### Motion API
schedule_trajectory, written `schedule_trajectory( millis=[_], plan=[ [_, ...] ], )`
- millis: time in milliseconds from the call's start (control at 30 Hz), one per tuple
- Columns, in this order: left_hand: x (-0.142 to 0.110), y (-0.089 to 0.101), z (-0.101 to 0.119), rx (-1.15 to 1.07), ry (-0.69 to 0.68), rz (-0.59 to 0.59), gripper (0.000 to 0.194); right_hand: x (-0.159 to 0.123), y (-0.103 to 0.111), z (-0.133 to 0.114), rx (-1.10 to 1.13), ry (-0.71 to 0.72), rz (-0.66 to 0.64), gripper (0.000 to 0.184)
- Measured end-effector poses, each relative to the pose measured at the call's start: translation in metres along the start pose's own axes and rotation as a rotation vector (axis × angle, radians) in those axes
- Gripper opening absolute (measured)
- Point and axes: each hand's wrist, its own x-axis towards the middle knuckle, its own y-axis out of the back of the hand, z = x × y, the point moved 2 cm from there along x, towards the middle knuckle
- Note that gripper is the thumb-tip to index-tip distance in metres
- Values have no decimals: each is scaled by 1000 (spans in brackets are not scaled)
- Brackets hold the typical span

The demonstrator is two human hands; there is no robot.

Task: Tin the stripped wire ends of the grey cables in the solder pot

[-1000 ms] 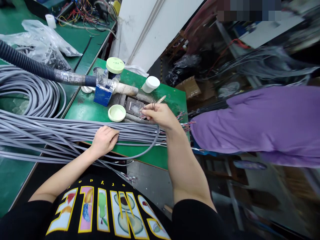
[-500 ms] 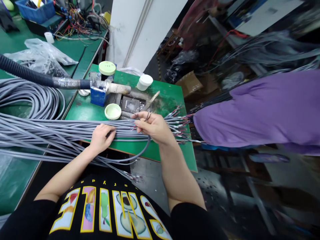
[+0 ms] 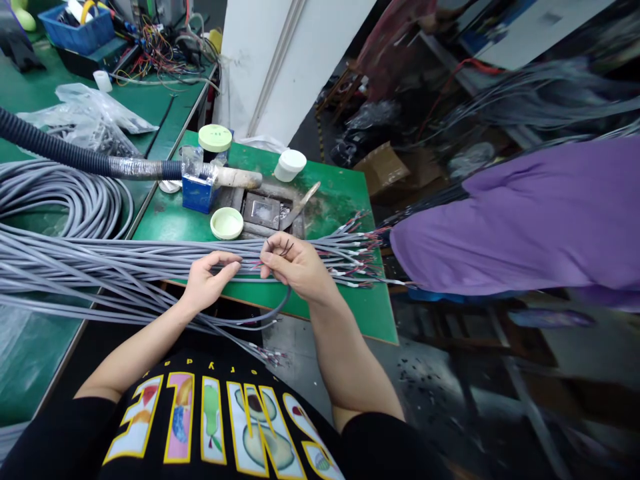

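Observation:
My right hand (image 3: 297, 267) is closed around the stripped end of a grey cable (image 3: 280, 308), which curves down and left below it. Thin dark and red wires stick out between its fingers. Just to the left is my left hand (image 3: 213, 277), its thumb and index tips close together in a pinch near those wires. Whether anything is between them is too small to see. Both hands are over a thick bundle of grey cables (image 3: 140, 253) lying across the green bench. The bundle's stripped ends (image 3: 357, 253) fan out at the right.
Behind the hands, a solder pot (image 3: 263, 210) has a flat scraper (image 3: 300, 207) across it. A ribbed hose (image 3: 65, 150) ends beside it on a blue box (image 3: 196, 193). A shallow pale dish (image 3: 227, 223) and white tub (image 3: 290, 165) stand near. A person in a purple garment (image 3: 530, 220) is at the right.
My right hand has moved slightly left and down with the cable end. My left hand has lifted off the bundle and shifted right, its fingertips now close to the right hand.

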Motion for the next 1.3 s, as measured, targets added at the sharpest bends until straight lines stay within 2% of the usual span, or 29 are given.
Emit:
schedule_trajectory(
  millis=[167, 333, 633, 700, 867, 933, 1067, 1200, 1300],
  plan=[
    [3, 2, 6, -220, 140, 18, 29, 2, -8, 3, -2, -10, -49, 25],
    [8, 1, 15, -260, 174, -12, 31, 4, -15, 7, -65, -12, -89, 18],
    [9, -4, 18, -340, 189, 3, 29, 5, -25, 9, -78, -55, -179, 18],
    [9, -4, 16, -365, 208, 31, 30, 4, -26, 8, -83, -41, -160, 20],
    [9, -4, 8, -426, 255, 118, 29, 0, -26, 5, -145, 46, 68, 20],
    [7, -6, 6, -424, 253, 139, 29, 0, -27, 4, -166, 65, 110, 21],
    [-1, -9, 6, -372, 184, 147, 27, 1, -25, 4, -132, 103, 153, 24],
    [-5, -8, 4, -344, 35, 46, 27, 2, -23, 4, -46, 65, 137, 27],
    [1, -3, -3, -478, 115, 20, 33, 3, -22, 5, 30, 10, 80, 31]
  ],
)
